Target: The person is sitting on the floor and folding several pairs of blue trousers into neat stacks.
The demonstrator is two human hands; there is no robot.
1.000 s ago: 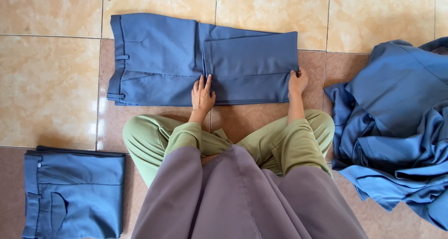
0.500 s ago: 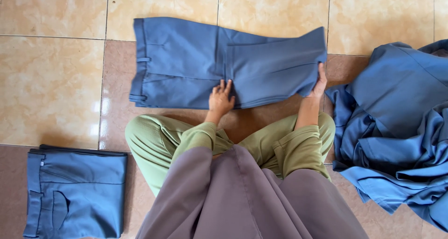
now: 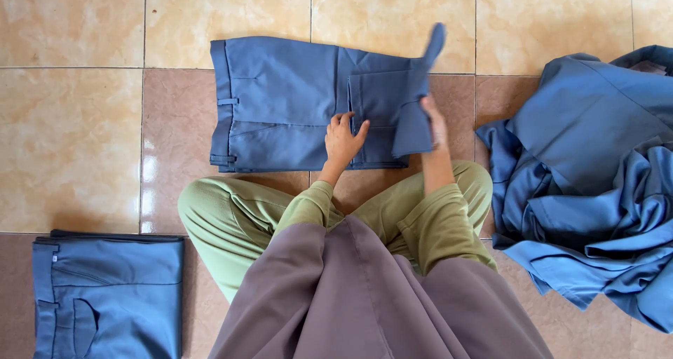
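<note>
Nearest, olive sleeves reach out over a mauve cloth lap. The left hand [image 3: 343, 140] lies flat, fingers spread, pressing smooth blue trousers [image 3: 280, 103] against glossy beige floor tiles [image 3: 70, 141]. Just right of it, the right hand [image 3: 434, 120] pinches the trouser legs' folded end, lifting the limp fabric upright. Far left sits a neatly folded blue pair [image 3: 109, 296]; far right, a crumpled blue heap [image 3: 596, 170]

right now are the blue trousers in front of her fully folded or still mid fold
Mid fold. The blue trousers lie flat at the waistband end, while the right hand lifts the leg end off the floor and the left hand presses the middle.
</note>
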